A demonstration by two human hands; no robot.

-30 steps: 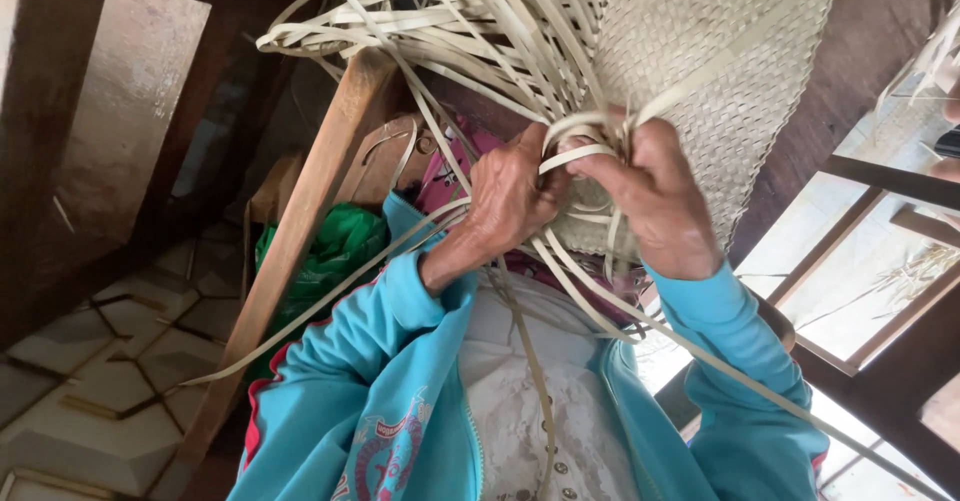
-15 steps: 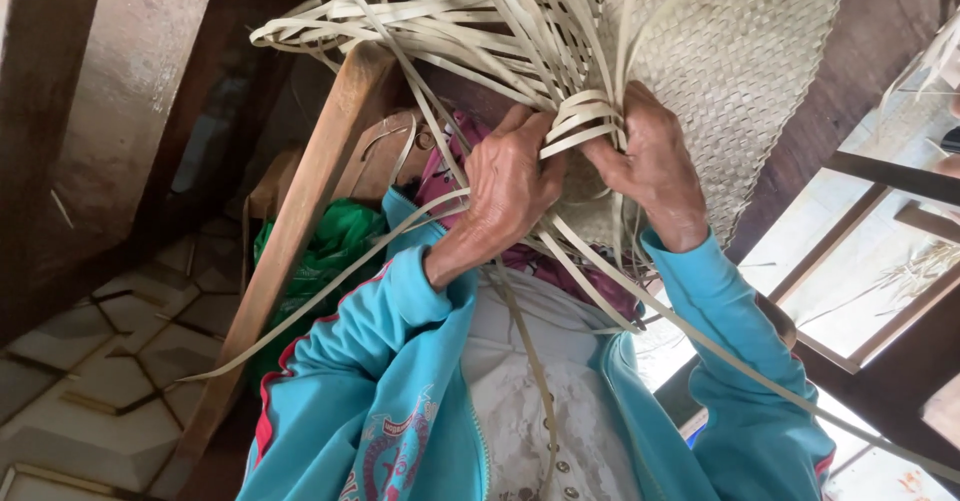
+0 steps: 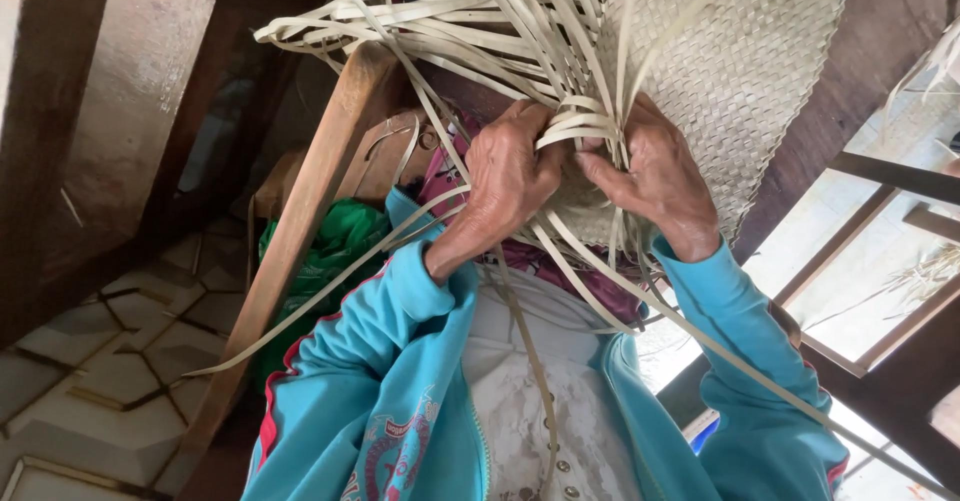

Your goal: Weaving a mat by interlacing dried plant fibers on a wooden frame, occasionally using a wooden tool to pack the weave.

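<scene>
My left hand (image 3: 505, 176) curls shut over a bundle of pale flat palm-leaf strips (image 3: 575, 126); my right hand (image 3: 655, 181) pinches the same bundle from three o'clock. The strips run toward twelve o'clock into the woven pale mat (image 3: 740, 61).

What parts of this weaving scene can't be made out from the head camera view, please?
- Left hand fingertips: tucked under the loose strips.
- Right hand palm: turned away, so its hold on the strips cannot be told.
- Woven mat: cut off by the top edge.
- Green bundle: mostly behind the wooden beam and the sleeve.
</scene>
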